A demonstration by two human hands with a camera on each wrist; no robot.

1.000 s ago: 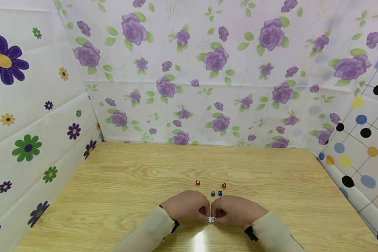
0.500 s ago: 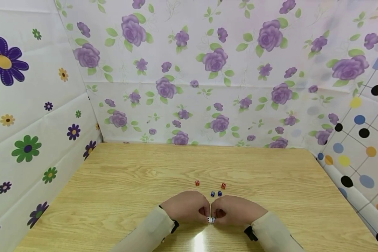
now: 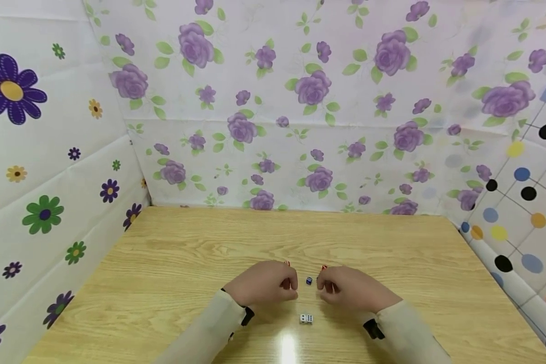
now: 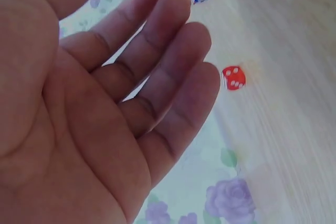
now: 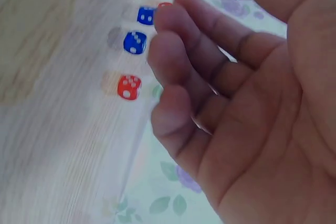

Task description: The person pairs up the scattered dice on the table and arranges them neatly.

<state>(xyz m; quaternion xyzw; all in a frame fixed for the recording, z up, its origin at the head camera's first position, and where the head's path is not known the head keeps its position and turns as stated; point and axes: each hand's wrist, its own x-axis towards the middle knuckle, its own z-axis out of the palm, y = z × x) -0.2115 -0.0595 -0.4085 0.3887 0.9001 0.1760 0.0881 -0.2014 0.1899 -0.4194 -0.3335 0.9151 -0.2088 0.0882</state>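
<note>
Two white dice [image 3: 306, 319] sit side by side, touching, on the wooden table near its front. Beyond them, my left hand [image 3: 265, 286] is raised with loosely bent fingers and nothing in its grasp. My right hand [image 3: 356, 290] mirrors it on the other side, also holding nothing. Between the hands lies a blue die [image 3: 309, 280]; a second blue die [image 5: 146, 15] shows in the right wrist view but is mostly hidden behind the right hand from above. One red die [image 4: 233, 77] is just past the left fingertips, another red die [image 5: 129, 87] past the right ones.
The wooden table [image 3: 200, 242] is bounded by a floral cloth [image 3: 273, 141] at the back. A daisy-print cloth [image 3: 86, 222] stands at the left, a dotted cloth [image 3: 509, 253] at the right. Light glares on the wood near the front.
Both hands have let go of the white dice, drawn apart and moved forward, partly covering the red dice. The white dice stay together where they were.
</note>
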